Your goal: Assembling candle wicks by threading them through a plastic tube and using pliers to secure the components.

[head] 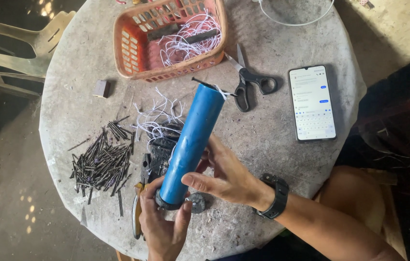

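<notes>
The left hand (162,227) cups the dark capped bottom end of a long blue plastic tube (189,145), grip clamped there; the right hand (224,176) wraps its lower side, closed too (a wick pokes from the top). The tube tilts above the round grey desk (272,140), past black sticks (102,162), white strings (156,118), scissors (248,82), an orange basket (132,48).

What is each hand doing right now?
Left hand: closed around the lower end of the blue plastic tube.
Right hand: holding the same tube partway up.
</notes>
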